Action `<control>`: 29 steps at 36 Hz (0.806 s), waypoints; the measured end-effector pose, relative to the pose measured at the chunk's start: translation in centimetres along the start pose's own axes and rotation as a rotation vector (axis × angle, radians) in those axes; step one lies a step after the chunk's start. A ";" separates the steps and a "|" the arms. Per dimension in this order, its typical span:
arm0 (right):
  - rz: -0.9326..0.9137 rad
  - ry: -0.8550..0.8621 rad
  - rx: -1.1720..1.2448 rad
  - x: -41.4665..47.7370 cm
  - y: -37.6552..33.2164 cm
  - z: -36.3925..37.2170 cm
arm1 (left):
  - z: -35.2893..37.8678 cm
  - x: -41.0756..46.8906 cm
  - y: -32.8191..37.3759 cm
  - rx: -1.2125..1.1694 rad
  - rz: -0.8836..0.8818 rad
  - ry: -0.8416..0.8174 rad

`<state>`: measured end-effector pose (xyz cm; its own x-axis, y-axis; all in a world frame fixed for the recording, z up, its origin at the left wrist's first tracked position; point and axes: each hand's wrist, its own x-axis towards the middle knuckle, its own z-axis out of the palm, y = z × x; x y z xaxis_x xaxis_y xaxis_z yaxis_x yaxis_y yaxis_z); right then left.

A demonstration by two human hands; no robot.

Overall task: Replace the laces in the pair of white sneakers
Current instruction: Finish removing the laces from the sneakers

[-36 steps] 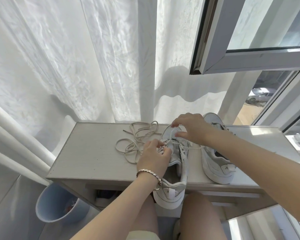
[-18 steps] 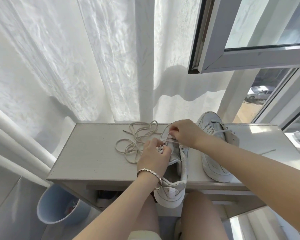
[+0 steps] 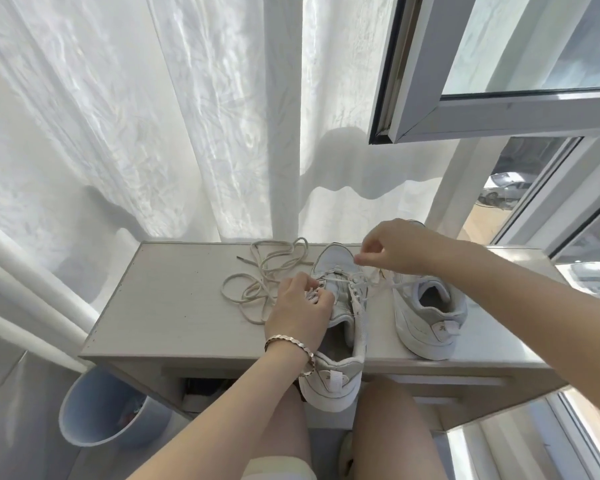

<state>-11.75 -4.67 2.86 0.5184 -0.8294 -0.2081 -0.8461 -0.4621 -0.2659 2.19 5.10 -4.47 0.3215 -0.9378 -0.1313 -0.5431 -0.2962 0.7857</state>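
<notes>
Two white sneakers stand on a pale table [image 3: 174, 306]. The near sneaker [image 3: 340, 341] lies toe away from me, its heel hanging over the table's front edge. My left hand [image 3: 300, 311] grips its left eyelet flap, a bracelet on the wrist. My right hand [image 3: 395, 249] is raised over the toe and pinches a white lace [image 3: 378, 285] that runs down into the sneaker's upper eyelets. The second sneaker [image 3: 426, 313] stands to the right, partly behind my right forearm. A loose beige lace [image 3: 264, 275] lies tangled on the table to the left.
A sheer white curtain [image 3: 153, 116] hangs right behind the table. An open window sash [image 3: 499, 123] juts out above at the right. A light blue bin [image 3: 108, 410] stands on the floor at lower left. My bare knees sit under the table's front edge.
My right hand has lifted up and to the right from the eyelets, drawing the white lace out. The left hand keeps its grip on the sneaker.
</notes>
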 end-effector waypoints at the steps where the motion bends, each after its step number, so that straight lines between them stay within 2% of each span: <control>1: -0.014 0.017 0.036 0.4 -0.2 0.5 | 0.0 0.0 0.0 0.000 0.001 -0.001; 3: -0.017 -0.051 0.069 1.2 -0.8 1.5 | -0.1 -0.1 0.1 0.005 0.001 -0.002; 6: 0.033 -0.208 -0.035 2.3 -1.5 2.7 | -0.2 -0.2 0.2 0.003 -0.003 -0.001; 11: 0.037 -0.307 -0.043 3.4 -1.6 2.5 | -0.2 -0.1 0.2 0.012 0.004 -0.006; 21: -0.045 0.063 -0.045 3.4 -1.2 4.8 | -0.4 0.0 0.1 -0.002 0.009 -0.013; 26: 0.042 0.113 0.435 3.4 -0.9 5.6 | -0.4 -0.1 0.1 0.033 0.008 -0.006; 29: 0.140 -0.083 0.878 3.5 -1.2 4.5 | -0.3 -0.1 0.2 0.046 0.008 0.002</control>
<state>-8.34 -5.62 -1.83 0.4537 -0.8191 -0.3510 -0.5195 0.0769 -0.8510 2.33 5.20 -4.13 0.3187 -0.9397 -0.1237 -0.5806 -0.2967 0.7582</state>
